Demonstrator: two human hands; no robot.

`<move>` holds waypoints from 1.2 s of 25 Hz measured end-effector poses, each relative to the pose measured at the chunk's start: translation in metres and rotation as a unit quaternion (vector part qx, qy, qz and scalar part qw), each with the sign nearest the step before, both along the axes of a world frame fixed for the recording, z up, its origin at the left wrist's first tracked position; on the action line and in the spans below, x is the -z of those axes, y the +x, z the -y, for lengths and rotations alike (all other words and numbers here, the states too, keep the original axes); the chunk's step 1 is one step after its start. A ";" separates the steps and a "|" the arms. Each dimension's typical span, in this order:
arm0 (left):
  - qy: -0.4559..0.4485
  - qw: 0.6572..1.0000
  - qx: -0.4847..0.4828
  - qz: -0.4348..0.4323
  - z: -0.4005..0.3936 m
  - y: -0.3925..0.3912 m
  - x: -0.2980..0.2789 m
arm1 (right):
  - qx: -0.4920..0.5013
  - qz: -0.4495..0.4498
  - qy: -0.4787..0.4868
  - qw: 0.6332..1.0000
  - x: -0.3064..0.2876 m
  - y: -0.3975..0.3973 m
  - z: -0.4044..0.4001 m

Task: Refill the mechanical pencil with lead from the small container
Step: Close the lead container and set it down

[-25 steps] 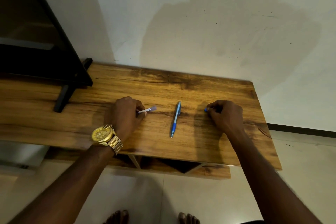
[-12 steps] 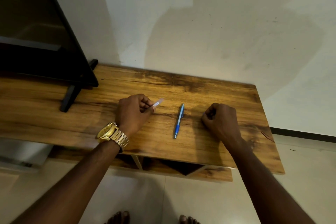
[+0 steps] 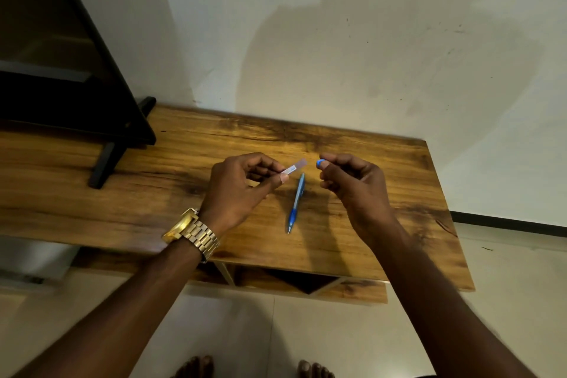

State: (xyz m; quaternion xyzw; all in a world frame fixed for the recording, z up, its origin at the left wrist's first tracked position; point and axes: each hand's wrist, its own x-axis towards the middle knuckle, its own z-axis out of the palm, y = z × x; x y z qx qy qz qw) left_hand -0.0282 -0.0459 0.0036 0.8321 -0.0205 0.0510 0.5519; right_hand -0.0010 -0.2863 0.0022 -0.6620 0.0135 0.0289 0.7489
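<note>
The head view shows the left hand (image 3: pixel 236 190) pinching the lead container (image 3: pixel 295 167) and the right hand (image 3: pixel 352 184) pinching its blue cap (image 3: pixel 320 163) above the counter (image 3: pixel 383 163), with the mechanical pencil (image 3: pixel 296 202) lying between them; tilting the open container could spill leads past the near edge, though the counter around is free.

A brown wood-grain worktop (image 3: pixel 153 193) carries a black flat screen (image 3: pixel 61 70) on a slanted foot, against a pale wall (image 3: pixel 337 24).
</note>
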 end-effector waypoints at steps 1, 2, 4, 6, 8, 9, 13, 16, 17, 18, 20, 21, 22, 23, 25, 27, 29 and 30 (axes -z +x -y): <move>0.007 1.000 0.004 0.007 0.002 0.000 0.000 | -0.014 0.004 0.013 1.000 0.001 -0.001 -0.005; 0.011 1.000 0.005 0.012 0.003 0.000 0.001 | -0.020 0.010 0.016 1.000 0.001 -0.002 -0.008; 0.008 1.000 0.005 0.014 0.005 0.001 0.003 | -0.014 0.021 0.014 1.000 0.001 -0.002 -0.008; 0.010 1.000 0.005 0.014 0.006 0.001 0.003 | -0.013 0.026 0.003 1.000 0.000 -0.002 -0.005; 0.016 1.000 0.007 0.016 0.007 0.001 0.003 | -0.023 0.029 -0.009 0.999 -0.001 -0.003 -0.003; 0.019 1.000 0.007 0.018 0.007 0.001 0.003 | -0.028 0.030 -0.013 0.999 -0.001 -0.004 -0.003; 0.031 0.999 0.002 0.020 0.007 0.000 0.000 | -0.040 0.043 -0.058 0.997 -0.002 -0.004 0.002; 0.049 0.999 0.005 0.021 0.007 -0.002 -0.002 | -0.058 0.040 -0.101 0.992 -0.002 -0.001 0.011; 0.052 0.998 0.006 0.020 0.007 -0.002 -0.002 | -0.071 0.036 -0.105 0.991 -0.002 0.000 0.013; 0.054 0.998 0.005 0.020 0.007 -0.002 -0.003 | -0.082 0.032 -0.103 0.991 -0.002 0.000 0.013; 0.047 0.999 0.003 0.016 0.007 -0.002 -0.004 | -0.089 0.023 -0.083 0.992 -0.001 -0.001 0.011; 0.042 0.999 0.000 0.012 0.008 -0.003 -0.004 | -0.087 0.018 -0.074 0.993 -0.001 -0.001 0.010; 0.040 0.999 -0.003 0.007 0.009 -0.003 -0.004 | -0.084 0.015 -0.071 0.994 -0.001 -0.001 0.009; 0.044 0.999 -0.006 0.000 0.009 -0.004 -0.003 | -0.083 0.013 -0.073 0.994 -0.002 -0.002 0.007; 0.058 0.998 0.000 -0.025 0.010 -0.005 -0.001 | -0.086 0.021 -0.082 0.993 -0.003 -0.002 0.003; 0.043 0.996 0.011 -0.071 0.010 -0.004 0.001 | -0.059 0.037 -0.099 0.993 -0.004 -0.003 -0.003; -0.001 0.994 -0.017 -0.112 0.007 -0.002 0.002 | 0.013 0.044 -0.169 0.985 -0.003 -0.001 -0.007; -0.014 0.991 -0.043 -0.124 0.005 0.000 0.002 | 0.049 0.047 -0.229 0.971 -0.001 0.001 -0.006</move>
